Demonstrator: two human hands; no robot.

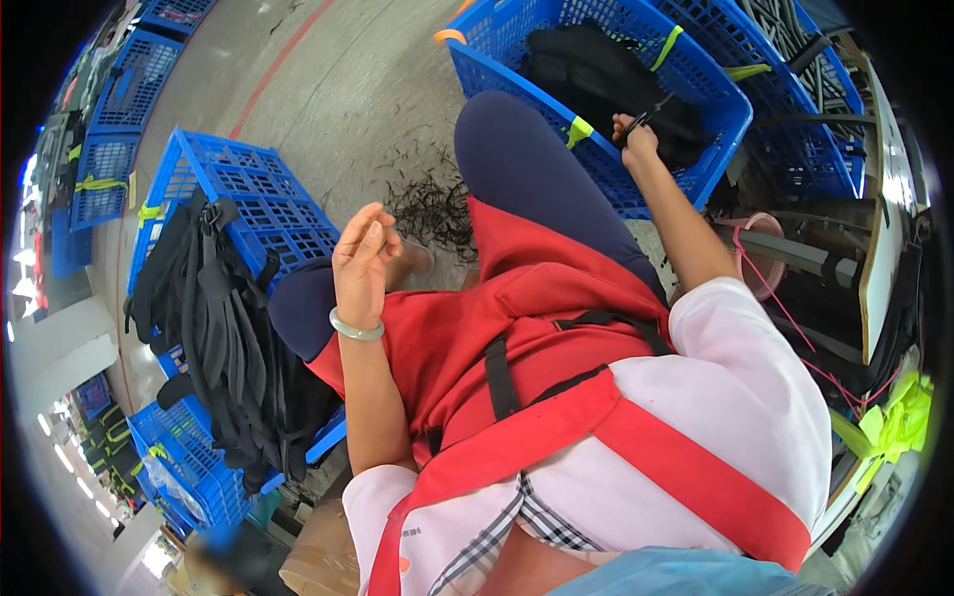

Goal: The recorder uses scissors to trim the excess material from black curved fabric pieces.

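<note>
Two blue crates flank seated person: right crate (596, 149) holds black bags (596, 70), left crate (248, 189) draped with more black bags (219, 328). Red bag (497, 328) lies across lap, black strap over it. Thread clippings (432, 209) scattered on floor between knees. Left hand (363, 263) raised, fingers loosely curled, empty, jade bangle (355, 330) at wrist. Right hand (636, 139) at right crate rim, closed around small black snips (641, 119).

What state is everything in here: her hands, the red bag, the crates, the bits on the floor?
Left hand: raised, empty, fingers curled.
Right hand: reaching over the crate, gripping small dark snips.
Red bag: lying across the lap.
Right blue crate: holding black bags.
Left blue crate: draped with black bags.
Thread trimmings: scattered on floor.
</note>
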